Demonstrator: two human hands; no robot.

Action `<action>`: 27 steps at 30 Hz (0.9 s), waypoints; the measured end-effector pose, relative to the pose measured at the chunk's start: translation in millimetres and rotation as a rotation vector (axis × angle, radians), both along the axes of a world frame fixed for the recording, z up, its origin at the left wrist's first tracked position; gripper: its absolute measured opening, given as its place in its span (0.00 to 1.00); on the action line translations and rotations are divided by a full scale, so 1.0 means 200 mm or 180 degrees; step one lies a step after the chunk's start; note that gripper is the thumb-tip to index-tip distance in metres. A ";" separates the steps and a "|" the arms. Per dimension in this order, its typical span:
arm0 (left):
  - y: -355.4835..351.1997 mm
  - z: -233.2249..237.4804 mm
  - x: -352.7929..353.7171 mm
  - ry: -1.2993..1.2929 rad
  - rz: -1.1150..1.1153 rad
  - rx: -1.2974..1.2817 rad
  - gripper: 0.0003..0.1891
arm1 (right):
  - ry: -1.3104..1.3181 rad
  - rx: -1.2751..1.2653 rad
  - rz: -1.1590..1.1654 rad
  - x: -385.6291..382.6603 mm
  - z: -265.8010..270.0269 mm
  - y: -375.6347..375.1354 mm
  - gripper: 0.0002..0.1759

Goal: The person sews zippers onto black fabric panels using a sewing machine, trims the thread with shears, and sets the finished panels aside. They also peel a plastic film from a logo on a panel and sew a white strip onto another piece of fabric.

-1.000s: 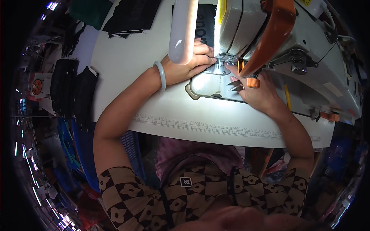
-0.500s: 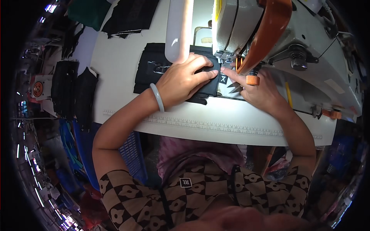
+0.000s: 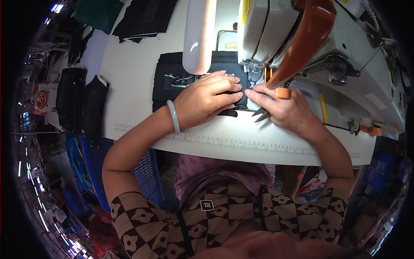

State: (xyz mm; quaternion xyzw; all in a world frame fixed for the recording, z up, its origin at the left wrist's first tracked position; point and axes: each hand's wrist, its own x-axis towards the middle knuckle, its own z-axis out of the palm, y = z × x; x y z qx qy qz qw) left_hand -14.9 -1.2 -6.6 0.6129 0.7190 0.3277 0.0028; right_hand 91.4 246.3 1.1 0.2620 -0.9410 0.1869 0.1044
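Note:
A flat black fabric piece [image 3: 163, 96] with a pale printed mark lies under the sewing machine [image 3: 267, 32], its right edge beside the presser foot [image 3: 246, 69]. My left hand [image 3: 208, 94] rests on top of it, fingers stretched out and lying flat near that edge. Close to the foot, my right hand [image 3: 285, 108] has thread snips [image 3: 261, 115] in its grip, their dark blades pointing out to the left below the thumb. That thumb meets the fabric's right edge. A small black label [image 3: 252, 85] with a white mark is partly covered by the right fingers.
A tube lamp [image 3: 198, 39] hangs over the fabric. The machine's orange lever [image 3: 308, 41] arches above my right hand. Black cut pieces [image 3: 144, 19] lie at the back left, others [image 3: 94, 105] along the left edge. A printed ruler [image 3: 233, 143] runs along the front edge.
The fabric's right part and my left hand have shifted slightly toward my body. My right hand has come down a little with the snips, and its fingers now cover more of the label.

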 end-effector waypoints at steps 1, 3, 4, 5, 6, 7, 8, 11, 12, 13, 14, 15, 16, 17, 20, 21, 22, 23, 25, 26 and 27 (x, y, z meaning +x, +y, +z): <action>0.00 0.00 0.00 0.0045 0.0050 -0.0017 0.14 | 0.0001 0.0000 0.0005 0.00 0.00 0.00 0.24; 0.01 0.00 -0.05 0.0126 -0.0007 0.0003 0.14 | 0.0058 -0.0144 0.0028 -0.01 -0.01 0.00 0.24; 0.01 -0.01 -0.08 0.0202 -0.0071 0.0020 0.14 | 0.0084 -0.0215 0.0037 -0.01 -0.01 0.00 0.24; 0.02 -0.01 -0.10 0.0272 -0.0136 0.0035 0.13 | 0.0079 -0.0212 0.0037 -0.02 -0.01 0.00 0.24; 0.03 -0.01 -0.12 0.0269 -0.0138 0.0040 0.13 | 0.0101 -0.0173 -0.0006 -0.02 -0.01 0.00 0.25; 0.03 -0.01 -0.14 0.0283 -0.0116 -0.0030 0.13 | 0.0126 -0.0135 -0.0049 -0.03 -0.01 0.00 0.27; 0.04 -0.01 -0.16 0.0296 -0.0095 -0.0102 0.13 | 0.0151 -0.0100 -0.0093 -0.04 -0.01 0.00 0.28; 0.06 0.02 -0.18 0.0356 -0.0012 -0.0184 0.13 | -0.0013 0.0218 -0.0237 -0.04 -0.07 0.04 0.32; 0.07 0.04 -0.18 0.0405 0.0056 -0.0191 0.13 | -0.0054 0.0295 -0.0276 -0.04 -0.09 0.04 0.33; 0.07 0.05 -0.19 0.0455 0.0126 -0.0197 0.13 | -0.0094 0.0372 -0.0313 -0.04 -0.11 0.05 0.34; 0.07 0.05 -0.20 0.0457 0.0125 -0.0199 0.13 | -0.0213 0.0204 -0.0400 -0.04 -0.13 0.06 0.36; 0.08 0.05 -0.20 0.0476 0.0186 -0.0256 0.14 | -0.0332 0.0038 -0.0486 -0.04 -0.14 0.07 0.38; 0.08 0.05 -0.21 0.0496 0.0246 -0.0311 0.14 | -0.0390 -0.0044 -0.0529 -0.03 -0.14 0.07 0.39; 0.09 0.04 -0.21 0.0507 0.0277 -0.0338 0.14 | -0.0446 -0.0128 -0.0573 -0.03 -0.14 0.07 0.40; 0.10 0.03 -0.21 0.0605 0.0355 -0.0330 0.14 | -0.0726 -0.0208 -0.0747 -0.03 -0.14 0.06 0.41; 0.10 0.03 -0.21 0.0630 0.0375 -0.0321 0.14 | -0.0778 -0.0224 -0.0778 -0.03 -0.14 0.06 0.41; 0.09 0.03 -0.21 0.0656 0.0395 -0.0311 0.14 | -0.0766 -0.0193 -0.0779 -0.02 -0.13 0.06 0.41; 0.09 0.04 -0.21 0.0650 0.0389 -0.0310 0.14 | -0.0755 -0.0161 -0.0787 -0.02 -0.13 0.06 0.41; 0.09 0.04 -0.20 0.0638 0.0381 -0.0307 0.14 | -0.0744 -0.0125 -0.0788 -0.03 -0.13 0.06 0.41; 0.09 0.04 -0.20 0.0635 0.0380 -0.0306 0.14 | -0.0804 -0.0132 -0.0830 -0.03 -0.13 0.06 0.41; 0.09 0.04 -0.20 0.0640 0.0399 -0.0324 0.15 | -0.0869 -0.0139 -0.0871 -0.03 -0.13 0.06 0.41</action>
